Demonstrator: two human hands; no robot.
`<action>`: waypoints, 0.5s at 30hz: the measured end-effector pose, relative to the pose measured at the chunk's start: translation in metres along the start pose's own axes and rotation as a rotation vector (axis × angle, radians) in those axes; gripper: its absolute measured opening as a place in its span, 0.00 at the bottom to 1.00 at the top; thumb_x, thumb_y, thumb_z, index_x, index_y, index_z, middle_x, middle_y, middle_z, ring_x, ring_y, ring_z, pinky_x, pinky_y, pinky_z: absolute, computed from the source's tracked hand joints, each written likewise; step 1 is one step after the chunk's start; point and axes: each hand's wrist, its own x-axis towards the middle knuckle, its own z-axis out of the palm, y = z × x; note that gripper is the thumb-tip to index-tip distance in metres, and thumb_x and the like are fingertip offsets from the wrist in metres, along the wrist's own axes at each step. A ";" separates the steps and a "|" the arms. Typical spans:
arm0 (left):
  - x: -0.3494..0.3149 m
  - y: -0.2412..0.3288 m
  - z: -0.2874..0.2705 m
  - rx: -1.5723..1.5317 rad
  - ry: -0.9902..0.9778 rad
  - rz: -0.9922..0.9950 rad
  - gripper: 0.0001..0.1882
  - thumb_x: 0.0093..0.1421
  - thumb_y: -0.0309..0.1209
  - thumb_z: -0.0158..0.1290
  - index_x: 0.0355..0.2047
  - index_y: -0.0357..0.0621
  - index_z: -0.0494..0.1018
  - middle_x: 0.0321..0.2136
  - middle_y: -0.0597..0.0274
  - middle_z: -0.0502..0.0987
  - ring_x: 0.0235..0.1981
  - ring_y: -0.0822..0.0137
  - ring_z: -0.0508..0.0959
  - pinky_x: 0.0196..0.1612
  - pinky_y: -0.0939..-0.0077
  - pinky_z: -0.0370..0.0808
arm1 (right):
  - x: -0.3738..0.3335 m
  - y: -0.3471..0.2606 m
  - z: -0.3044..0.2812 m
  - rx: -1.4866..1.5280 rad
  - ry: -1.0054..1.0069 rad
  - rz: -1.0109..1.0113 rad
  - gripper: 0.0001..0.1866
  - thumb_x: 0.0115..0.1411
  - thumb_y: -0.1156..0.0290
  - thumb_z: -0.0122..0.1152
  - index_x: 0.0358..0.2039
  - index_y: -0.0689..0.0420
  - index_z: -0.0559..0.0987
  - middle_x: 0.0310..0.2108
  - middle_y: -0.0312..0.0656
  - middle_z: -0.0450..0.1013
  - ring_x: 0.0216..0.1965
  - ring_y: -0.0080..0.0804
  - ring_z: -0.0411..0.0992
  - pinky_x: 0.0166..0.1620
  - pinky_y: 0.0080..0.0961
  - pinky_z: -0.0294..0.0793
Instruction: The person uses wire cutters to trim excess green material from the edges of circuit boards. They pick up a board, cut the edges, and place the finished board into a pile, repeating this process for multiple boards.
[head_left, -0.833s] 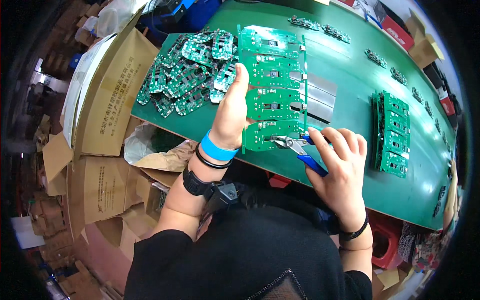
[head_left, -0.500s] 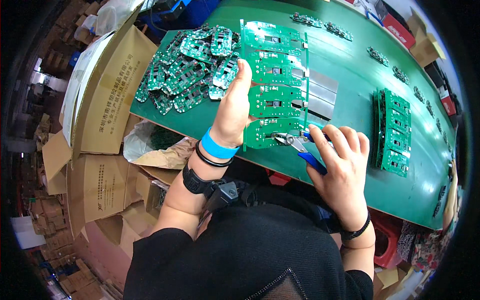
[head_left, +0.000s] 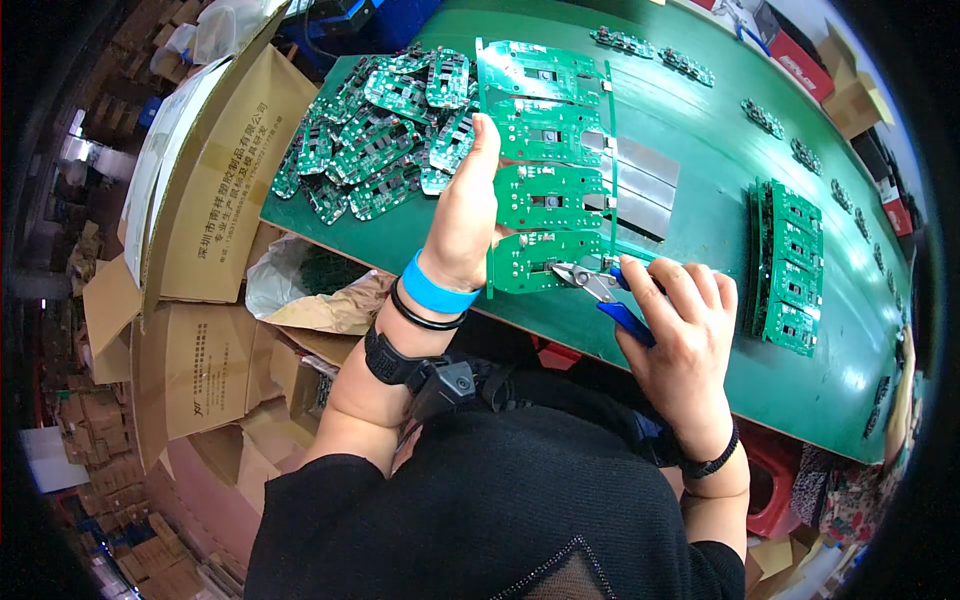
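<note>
My left hand (head_left: 465, 220) grips the left edge of a green circuit board panel (head_left: 545, 205), its thumb pointing up along the rail and the other fingers hidden beneath. Several board sections run down the panel, joined by thin side rails. In my right hand (head_left: 685, 320) is a pair of blue-handled cutting pliers (head_left: 622, 318). The metal jaws lie over the lowest section, close to a component near its middle; whether they touch it I cannot tell.
A heap of loose circuit boards (head_left: 375, 140) covers the table's left end. Stacked panels (head_left: 790, 265) stand on the green table (head_left: 700, 150) at right. Small boards (head_left: 765, 118) line the far side. Behind my hands lies a grey metal plate (head_left: 645, 185); an open carton (head_left: 230, 190) is at left.
The panel and the pliers' jaws have shifted very slightly up the picture. Both hands keep their grips.
</note>
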 end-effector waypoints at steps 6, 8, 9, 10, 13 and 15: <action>-0.002 0.002 -0.005 -0.139 -0.007 -0.035 0.37 0.70 0.59 0.27 0.60 0.40 0.64 0.51 0.47 0.74 0.46 0.53 0.79 0.47 0.54 0.80 | -0.001 0.010 0.001 0.118 0.150 0.048 0.30 0.38 0.70 0.70 0.47 0.55 0.79 0.38 0.39 0.72 0.38 0.37 0.69 0.44 0.35 0.64; -0.005 0.002 -0.016 -0.261 -0.082 -0.083 0.38 0.70 0.59 0.26 0.62 0.39 0.61 0.54 0.44 0.72 0.48 0.48 0.78 0.48 0.49 0.79 | -0.002 0.017 0.002 0.162 0.272 0.131 0.27 0.39 0.73 0.69 0.45 0.56 0.80 0.36 0.42 0.73 0.37 0.41 0.70 0.43 0.35 0.66; -0.006 0.000 -0.025 -0.362 -0.167 -0.129 0.38 0.70 0.58 0.25 0.63 0.39 0.61 0.55 0.43 0.72 0.48 0.47 0.78 0.48 0.48 0.79 | -0.003 0.023 0.005 0.139 0.288 0.179 0.26 0.39 0.73 0.69 0.45 0.56 0.80 0.36 0.42 0.73 0.37 0.41 0.70 0.44 0.35 0.66; -0.007 -0.004 -0.033 -0.463 -0.254 -0.174 0.38 0.70 0.58 0.25 0.63 0.39 0.60 0.56 0.42 0.71 0.48 0.45 0.78 0.47 0.47 0.79 | -0.004 0.029 0.009 0.117 0.306 0.225 0.26 0.40 0.73 0.70 0.44 0.55 0.80 0.36 0.43 0.74 0.37 0.41 0.70 0.44 0.35 0.66; -0.015 -0.020 -0.033 -0.572 -0.335 -0.244 0.38 0.70 0.58 0.23 0.68 0.40 0.51 0.61 0.37 0.63 0.50 0.41 0.77 0.48 0.47 0.80 | -0.005 0.034 0.019 0.079 0.249 0.253 0.26 0.41 0.71 0.70 0.45 0.55 0.80 0.37 0.40 0.73 0.39 0.40 0.70 0.43 0.35 0.66; -0.022 -0.021 -0.015 -0.575 -0.274 -0.258 0.38 0.70 0.57 0.22 0.69 0.41 0.45 0.65 0.34 0.55 0.52 0.42 0.75 0.47 0.52 0.81 | -0.004 0.035 0.022 0.052 0.218 0.236 0.28 0.41 0.69 0.70 0.47 0.53 0.79 0.38 0.39 0.72 0.40 0.38 0.69 0.44 0.33 0.64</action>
